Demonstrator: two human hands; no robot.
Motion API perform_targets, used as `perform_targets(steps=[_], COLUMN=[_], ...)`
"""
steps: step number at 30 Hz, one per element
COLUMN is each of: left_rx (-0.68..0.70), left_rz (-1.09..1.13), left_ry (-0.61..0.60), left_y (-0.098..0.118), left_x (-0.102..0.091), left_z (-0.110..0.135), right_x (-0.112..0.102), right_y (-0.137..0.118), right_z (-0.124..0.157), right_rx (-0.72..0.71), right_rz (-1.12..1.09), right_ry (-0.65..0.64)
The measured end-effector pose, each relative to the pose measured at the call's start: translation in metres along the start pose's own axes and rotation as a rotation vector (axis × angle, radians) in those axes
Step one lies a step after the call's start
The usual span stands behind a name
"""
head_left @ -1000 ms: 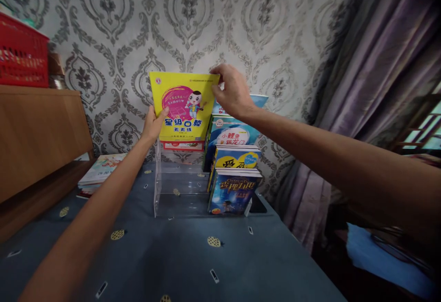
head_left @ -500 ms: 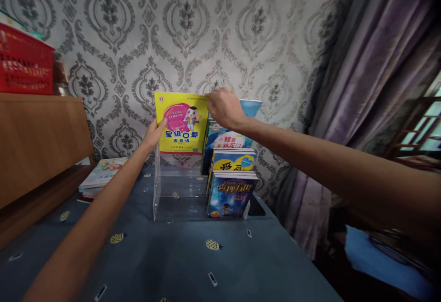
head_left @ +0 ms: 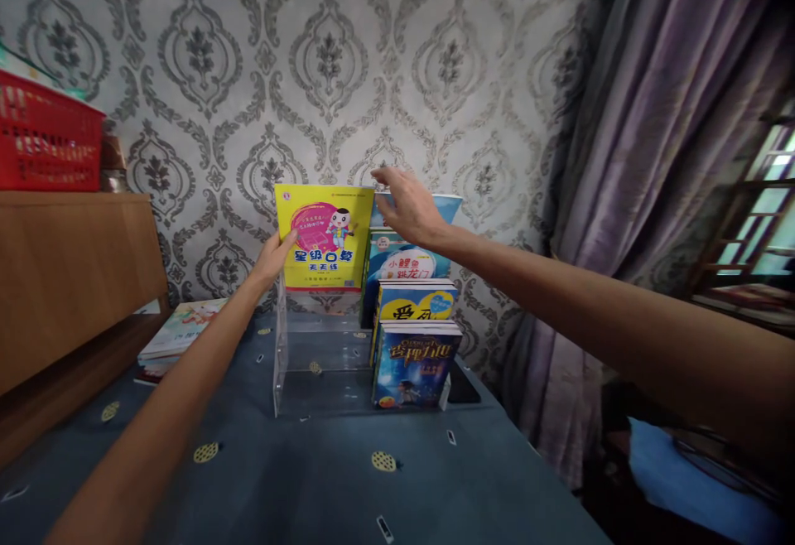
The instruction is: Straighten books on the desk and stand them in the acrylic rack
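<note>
A yellow book point(head_left: 324, 237) with a cartoon child on its cover stands upright in the back left tier of a clear acrylic stepped rack point(head_left: 296, 363). My left hand point(head_left: 274, 257) grips the book's lower left edge, thumb on the cover. My right hand point(head_left: 407, 204) hovers just right of the book's top corner with fingers spread, holding nothing. The rack's right column holds three books: a light blue one point(head_left: 410, 262) at the back, a yellow-and-blue one point(head_left: 415, 302) in the middle, a dark blue one point(head_left: 415, 365) in front.
The rack stands on a blue patterned tablecloth point(head_left: 348, 470) against a damask wall. A stack of books point(head_left: 180, 330) lies to the left beside a wooden cabinet point(head_left: 68, 272) with a red basket point(head_left: 46, 135) on top. Purple curtains point(head_left: 646, 156) hang on the right.
The yellow book came down into the rack's back tier. My right hand let go of its top corner and opened. My left hand stayed on the book's left edge.
</note>
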State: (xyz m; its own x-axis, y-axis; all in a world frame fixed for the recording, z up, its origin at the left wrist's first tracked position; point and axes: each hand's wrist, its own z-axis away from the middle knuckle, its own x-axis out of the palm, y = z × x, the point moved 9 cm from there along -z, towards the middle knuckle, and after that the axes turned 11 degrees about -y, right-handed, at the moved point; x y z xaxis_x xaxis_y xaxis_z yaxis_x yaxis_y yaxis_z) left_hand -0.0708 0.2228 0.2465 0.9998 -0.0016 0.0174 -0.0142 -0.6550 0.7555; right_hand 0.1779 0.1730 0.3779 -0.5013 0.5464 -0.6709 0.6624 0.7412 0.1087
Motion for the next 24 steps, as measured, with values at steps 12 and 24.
perform_targets(steps=[12,24], left_rx=[-0.011,0.049], left_rz=[-0.019,-0.114], left_ry=[0.021,0.089], left_y=[0.0,0.002], left_x=[0.001,-0.004], left_z=[0.001,0.005], right_x=[-0.001,-0.038], right_y=[0.008,-0.037], right_z=[0.002,0.052], right_rx=[0.044,-0.014], right_rz=[-0.002,-0.236], right_ry=[-0.069,0.022])
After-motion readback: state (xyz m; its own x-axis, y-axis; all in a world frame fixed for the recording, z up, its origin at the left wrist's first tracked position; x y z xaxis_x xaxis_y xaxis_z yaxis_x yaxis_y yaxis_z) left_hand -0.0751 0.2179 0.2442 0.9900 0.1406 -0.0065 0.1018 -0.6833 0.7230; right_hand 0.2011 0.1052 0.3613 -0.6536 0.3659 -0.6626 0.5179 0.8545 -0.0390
